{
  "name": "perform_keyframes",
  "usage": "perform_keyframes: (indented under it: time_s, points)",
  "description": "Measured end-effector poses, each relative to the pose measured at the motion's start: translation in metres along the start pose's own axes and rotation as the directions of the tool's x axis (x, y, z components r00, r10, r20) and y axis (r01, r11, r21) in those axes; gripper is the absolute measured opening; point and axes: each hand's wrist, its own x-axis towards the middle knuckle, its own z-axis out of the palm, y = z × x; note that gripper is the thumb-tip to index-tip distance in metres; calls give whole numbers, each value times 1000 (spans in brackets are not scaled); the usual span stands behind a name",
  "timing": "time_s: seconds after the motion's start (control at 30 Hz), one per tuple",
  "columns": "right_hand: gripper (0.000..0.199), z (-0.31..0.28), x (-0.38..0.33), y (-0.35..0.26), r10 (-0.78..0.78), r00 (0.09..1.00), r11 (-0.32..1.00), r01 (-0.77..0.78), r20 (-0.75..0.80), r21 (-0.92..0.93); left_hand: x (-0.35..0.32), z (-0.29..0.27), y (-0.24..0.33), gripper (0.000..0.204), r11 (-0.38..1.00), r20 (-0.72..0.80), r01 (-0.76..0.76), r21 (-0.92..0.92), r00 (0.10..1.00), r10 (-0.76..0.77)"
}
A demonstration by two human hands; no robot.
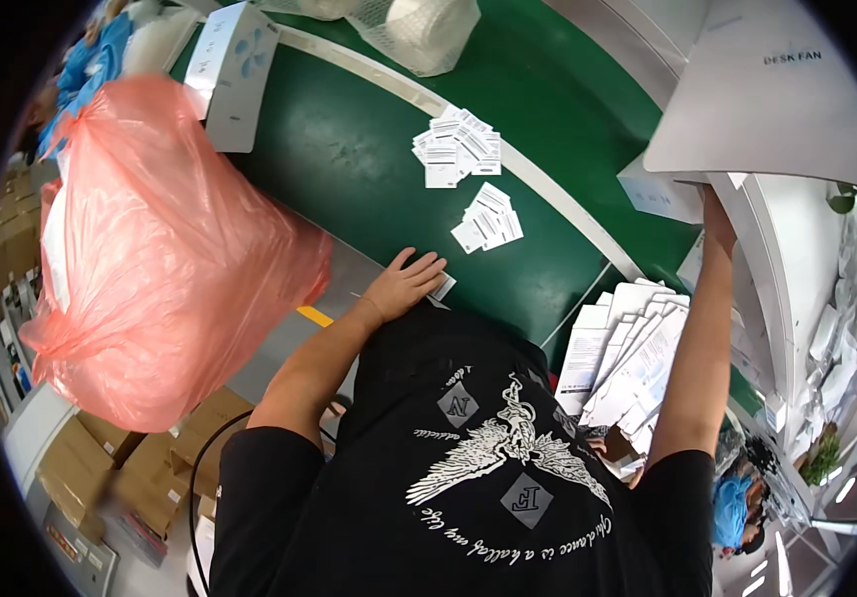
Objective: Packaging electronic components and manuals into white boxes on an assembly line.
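My left hand (406, 286) lies at the near edge of the green table (339, 189), palm down with its fingers apart. A small white card (443, 287) sits right beside its fingertips, partly covered. Farther up the table are two loose groups of printed white cards, a smaller group (489, 219) and a bigger pile (458, 147). My right arm stretches far to the right, where my right hand (717, 211) reaches in by a small white box (661, 191). A large white carton panel (781, 109) hides its fingers, so I cannot tell whether it grips anything.
A full pink plastic bag (170, 259) bulges at the left. Behind it stands a white box (234, 75). Bubble wrap (418, 35) lies at the far side. Flat white printed cartons (627, 353) are stacked by my right arm. Brown cardboard boxes (155, 468) stand on the lower left.
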Motion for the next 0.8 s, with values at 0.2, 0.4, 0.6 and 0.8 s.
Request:
perform_keyframes:
  time_s: [0.2, 0.4, 0.6, 0.8]
  points:
    - [46, -52, -212, -16, 237, 913, 959, -164, -332, 233, -2, 4, -26, 36, 983, -78, -165, -85, 984, 159]
    - [44, -38, -375, 3, 671, 720, 739, -634, -177, 228, 31, -19, -26, 21, 975, -26, -147, -164, 989, 145]
    - [54, -51, -367, -21, 461, 848, 879, -397, -260, 264, 45, -45, -24, 21, 966, -96, -84, -245, 993, 63]
    - [80, -10, -392, 34, 860, 511, 510, -857, 9, -77, 49, -74, -29, 19, 925, -138, 31, -378, 986, -89]
